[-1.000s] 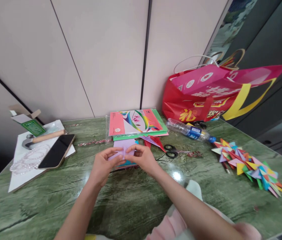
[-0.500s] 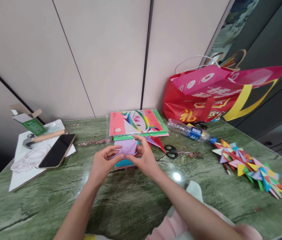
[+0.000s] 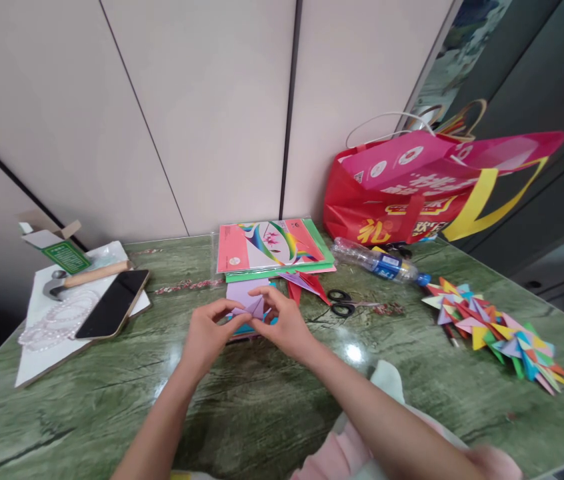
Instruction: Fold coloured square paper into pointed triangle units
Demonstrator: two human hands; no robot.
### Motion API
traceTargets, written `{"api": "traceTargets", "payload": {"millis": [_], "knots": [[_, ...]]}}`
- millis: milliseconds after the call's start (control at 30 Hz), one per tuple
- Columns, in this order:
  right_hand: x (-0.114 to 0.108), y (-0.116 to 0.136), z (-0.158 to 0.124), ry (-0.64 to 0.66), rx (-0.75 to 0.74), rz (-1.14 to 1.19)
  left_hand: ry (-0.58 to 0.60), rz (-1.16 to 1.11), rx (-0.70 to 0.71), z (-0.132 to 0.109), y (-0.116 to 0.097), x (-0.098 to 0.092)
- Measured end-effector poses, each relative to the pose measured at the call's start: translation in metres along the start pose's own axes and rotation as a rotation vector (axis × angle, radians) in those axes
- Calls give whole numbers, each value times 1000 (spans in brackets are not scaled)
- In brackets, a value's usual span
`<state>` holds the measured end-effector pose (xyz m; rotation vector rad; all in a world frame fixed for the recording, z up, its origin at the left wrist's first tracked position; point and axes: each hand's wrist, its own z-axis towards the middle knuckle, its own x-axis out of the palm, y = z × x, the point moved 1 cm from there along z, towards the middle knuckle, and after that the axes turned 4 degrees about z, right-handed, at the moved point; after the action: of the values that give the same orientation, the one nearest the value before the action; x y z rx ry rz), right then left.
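Observation:
Both my hands meet over the middle of the green marble table (image 3: 112, 413). My left hand (image 3: 208, 337) and my right hand (image 3: 285, 323) pinch a small folded lilac paper piece (image 3: 253, 307) between their fingertips, just above the table. Under and behind it lies a small stack of loose square sheets (image 3: 242, 293), lilac on top with blue showing below. The fingers of both hands are curled around the folded piece.
A pack of coloured paper (image 3: 269, 247) lies behind the hands, with red folded pieces (image 3: 307, 285) and scissors (image 3: 343, 305) to its right. Further right lie a plastic bottle (image 3: 379, 261), a red bag (image 3: 427, 187) and folded colourful pieces (image 3: 497, 330). A phone (image 3: 112, 303), hammer (image 3: 85, 277), beads (image 3: 55, 323) and small box (image 3: 52, 243) sit left.
The lilac paper has gone from a flatter sheet to a smaller folded shape. Both hands dropped slightly lower and closer to me, still pinching it.

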<state>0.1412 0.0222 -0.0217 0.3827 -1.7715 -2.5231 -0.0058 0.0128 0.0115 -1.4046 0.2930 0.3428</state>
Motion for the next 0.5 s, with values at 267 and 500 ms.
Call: {"api": "traceTargets", "payload": {"millis": [267,500], "knots": [[-1,6,5,26,136,205,-3,-132,-80,0,3,-1],[0,2,7,-7,352,533,37,-294,-152,-1,3,-1]]}}
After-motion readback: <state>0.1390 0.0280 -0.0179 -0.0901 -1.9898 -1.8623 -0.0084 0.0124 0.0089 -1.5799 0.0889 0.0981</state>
